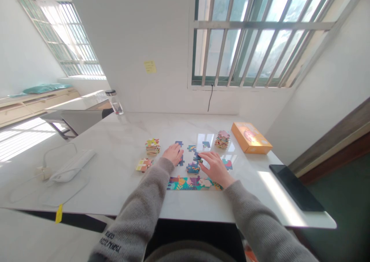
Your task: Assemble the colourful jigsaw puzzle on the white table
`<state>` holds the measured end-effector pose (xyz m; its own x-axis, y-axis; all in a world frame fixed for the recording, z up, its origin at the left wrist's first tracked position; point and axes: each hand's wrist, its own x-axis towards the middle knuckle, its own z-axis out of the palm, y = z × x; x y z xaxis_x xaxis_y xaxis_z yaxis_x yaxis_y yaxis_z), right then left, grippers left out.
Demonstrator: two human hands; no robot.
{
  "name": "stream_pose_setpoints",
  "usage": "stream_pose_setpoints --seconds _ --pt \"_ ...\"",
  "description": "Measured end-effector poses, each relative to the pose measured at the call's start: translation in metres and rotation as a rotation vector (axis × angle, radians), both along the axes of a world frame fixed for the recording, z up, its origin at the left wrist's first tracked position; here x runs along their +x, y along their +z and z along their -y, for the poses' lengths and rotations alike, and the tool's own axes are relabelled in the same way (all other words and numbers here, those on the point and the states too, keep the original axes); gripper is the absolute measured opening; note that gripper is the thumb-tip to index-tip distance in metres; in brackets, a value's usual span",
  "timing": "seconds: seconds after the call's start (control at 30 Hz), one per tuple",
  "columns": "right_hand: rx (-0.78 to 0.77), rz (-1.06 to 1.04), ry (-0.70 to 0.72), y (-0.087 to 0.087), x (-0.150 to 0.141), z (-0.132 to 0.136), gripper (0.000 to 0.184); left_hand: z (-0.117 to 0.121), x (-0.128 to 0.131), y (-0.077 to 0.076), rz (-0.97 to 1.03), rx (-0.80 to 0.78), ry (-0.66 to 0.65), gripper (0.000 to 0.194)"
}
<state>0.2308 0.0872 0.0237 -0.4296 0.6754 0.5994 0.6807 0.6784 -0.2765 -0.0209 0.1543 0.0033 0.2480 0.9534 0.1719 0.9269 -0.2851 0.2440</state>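
My left hand (172, 154) lies with its fingers stretched over a column of dark blue puzzle pieces (181, 162), partly hiding them. Thumb and fingers of my right hand (215, 166) close on a dark blue puzzle piece (197, 158). Just below that sits a small pile of blue pieces (192, 168). Nearer to me runs a joined strip of colourful puzzle (190, 183) with a white animal on it. Loose pieces lie above the hands: one blue-and-yellow piece (192, 148) and one blue-green piece (206, 144). A piece with red and teal (228, 164) shows beyond my right hand.
Stacks of puzzle pieces stand at left (152, 147) and right (222, 139), with a lower pile (143, 165) at left. An orange box (251, 138), a black tablet (296, 187), a white power strip (73, 165) and a clear bottle (115, 102) are on the white table (121, 146).
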Motion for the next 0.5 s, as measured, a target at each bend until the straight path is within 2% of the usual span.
stream_pose_setpoints --seconds 0.1,0.23,0.37,0.5 --pt "-0.067 -0.097 -0.018 -0.002 -0.002 -0.001 0.031 0.004 0.001 -0.009 -0.070 -0.030 0.022 0.043" --pt "-0.108 -0.174 -0.022 0.002 -0.006 -0.001 0.027 0.008 0.002 -0.012 -0.064 0.002 0.058 0.041" --pt "-0.115 -0.110 -0.025 0.014 -0.007 -0.010 0.031 0.008 0.000 -0.014 -0.034 0.000 0.069 0.042" --pt "-0.141 0.032 -0.025 0.027 -0.012 -0.036 0.034 0.007 -0.003 -0.016 -0.004 0.007 0.076 0.043"
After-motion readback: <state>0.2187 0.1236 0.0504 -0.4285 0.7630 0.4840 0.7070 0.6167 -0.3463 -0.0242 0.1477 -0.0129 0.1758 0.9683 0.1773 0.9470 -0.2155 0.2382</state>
